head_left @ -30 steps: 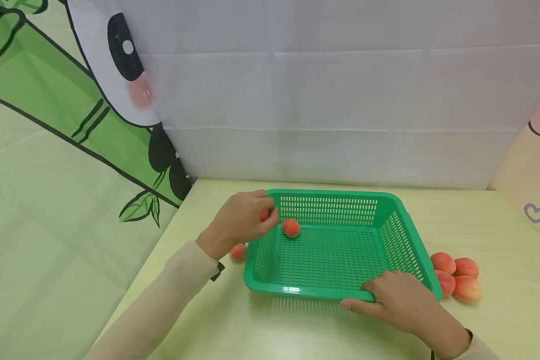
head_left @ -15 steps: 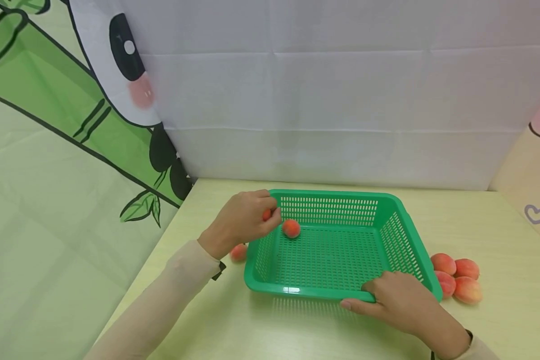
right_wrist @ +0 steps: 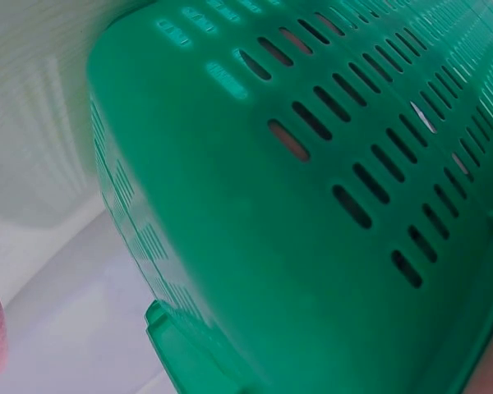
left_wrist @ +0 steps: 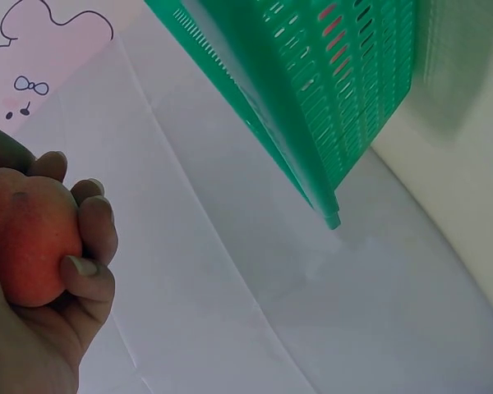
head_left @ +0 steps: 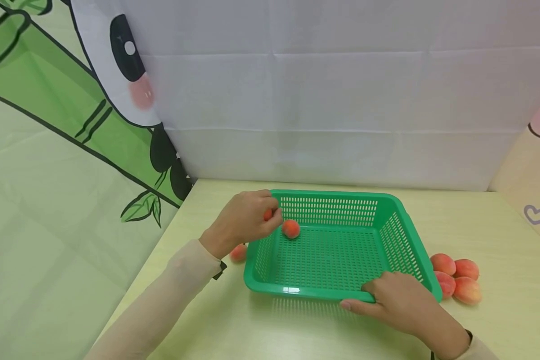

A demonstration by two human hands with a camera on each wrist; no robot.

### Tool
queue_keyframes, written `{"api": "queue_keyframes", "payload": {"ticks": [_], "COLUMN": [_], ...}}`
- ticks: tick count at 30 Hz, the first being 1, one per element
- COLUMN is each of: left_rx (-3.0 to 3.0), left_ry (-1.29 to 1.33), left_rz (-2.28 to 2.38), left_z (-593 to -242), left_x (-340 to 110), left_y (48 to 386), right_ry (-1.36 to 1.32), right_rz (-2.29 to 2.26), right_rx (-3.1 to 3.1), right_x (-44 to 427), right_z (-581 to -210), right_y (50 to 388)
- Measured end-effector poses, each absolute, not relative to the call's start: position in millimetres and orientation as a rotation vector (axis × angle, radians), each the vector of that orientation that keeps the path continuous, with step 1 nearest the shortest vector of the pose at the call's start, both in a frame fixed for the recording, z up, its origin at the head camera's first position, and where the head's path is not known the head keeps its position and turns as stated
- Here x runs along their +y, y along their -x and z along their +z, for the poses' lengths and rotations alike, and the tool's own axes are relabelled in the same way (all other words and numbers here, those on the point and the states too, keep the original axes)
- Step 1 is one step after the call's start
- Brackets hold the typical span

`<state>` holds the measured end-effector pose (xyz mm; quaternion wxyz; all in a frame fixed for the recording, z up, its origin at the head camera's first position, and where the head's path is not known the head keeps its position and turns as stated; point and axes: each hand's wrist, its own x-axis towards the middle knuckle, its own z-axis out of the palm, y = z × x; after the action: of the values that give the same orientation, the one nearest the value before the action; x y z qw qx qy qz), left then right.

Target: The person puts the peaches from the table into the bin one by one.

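Note:
My left hand [head_left: 247, 217] grips a peach [head_left: 268, 215] over the left edge of a green plastic basket [head_left: 315, 292]. Curled fingers wrap the red-orange peach [left_wrist: 33, 238] in the left wrist view, where the basket's outer wall [left_wrist: 361, 74] slopes away above. One peach [head_left: 291, 229] lies on the basket floor by its left wall. My right hand [head_left: 398, 302] grips the basket's front rim near the right corner, thumb outside and fingers over the inside. The right wrist view is mostly filled by the basket's slotted wall [right_wrist: 230, 213]; little of that hand shows there.
Another peach [head_left: 239, 253] sits on the pale table [head_left: 198, 310] left of the basket, partly hidden by it. Several peaches [head_left: 467, 290] cluster against its right side. A white cloth [head_left: 342, 115] hangs behind the table, with a printed cloth [head_left: 49, 200] on the left.
My left hand has shifted very slightly to the right with its peach. The right hand, basket and other peaches look unmoved.

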<state>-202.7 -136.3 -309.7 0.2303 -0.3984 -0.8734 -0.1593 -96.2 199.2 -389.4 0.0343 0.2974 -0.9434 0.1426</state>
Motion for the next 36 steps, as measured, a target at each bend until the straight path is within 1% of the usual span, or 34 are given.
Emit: {"api": "queue_keyframes", "payload": {"ticks": [36], "left_rx": [-2.376], "left_ry": [1.15], "left_rz": [-0.44], "left_z": [-303.4], "left_x": [-124.1], "left_y": [205.1], "right_ry": [-0.91], "right_rz": [0.436], "right_rx": [-2.876], "right_x": [198.8], "right_z": [-389.5], "right_y": [95.8]}}
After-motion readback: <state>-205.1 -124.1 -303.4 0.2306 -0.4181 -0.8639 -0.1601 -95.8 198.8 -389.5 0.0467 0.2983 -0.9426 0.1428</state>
